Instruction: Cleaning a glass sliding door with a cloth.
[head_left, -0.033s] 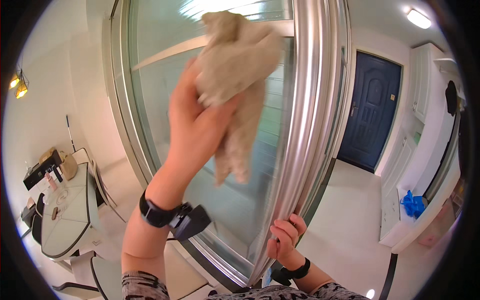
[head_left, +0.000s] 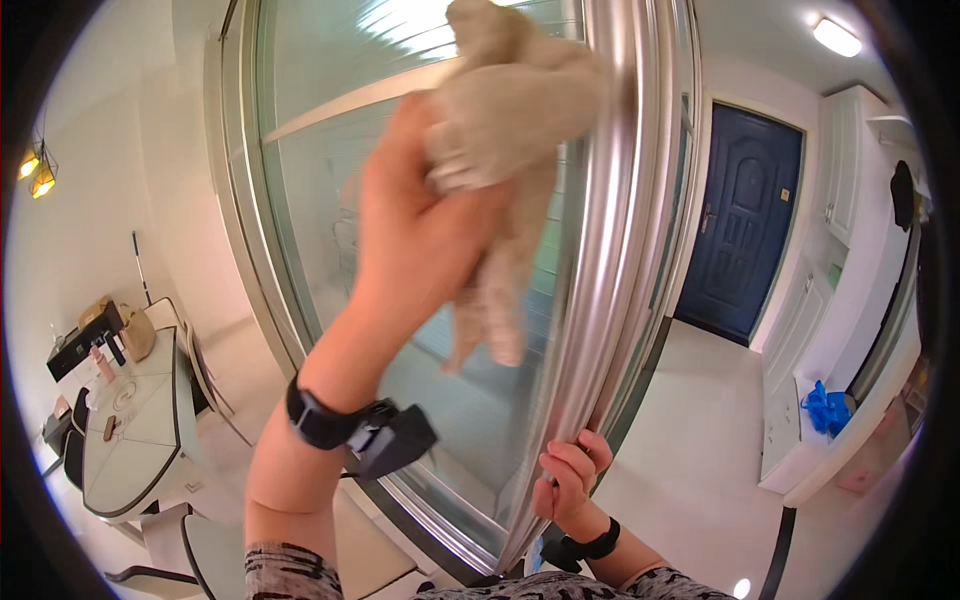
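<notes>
My left hand [head_left: 425, 235] is raised high and clenched around one beige cloth [head_left: 510, 90], pressing it against the frosted glass door [head_left: 320, 160]. Most of the cloth bunches above my fingers, and one tail hangs down past the palm. My right hand [head_left: 570, 480] sits low, fingers curled tight around the metal door frame [head_left: 620, 260], just right of the cloth. I count two hands, one cloth and two black wristbands, one on each wrist; the left one [head_left: 320, 420] carries a small black box. My raised forearm covers part of the glass. Further out, one white table [head_left: 135, 440] with small items stands at the left. One dark blue door [head_left: 740, 230] stands at the right, with white cabinets [head_left: 850, 170] and a blue bundle [head_left: 828, 408] beyond it.
</notes>
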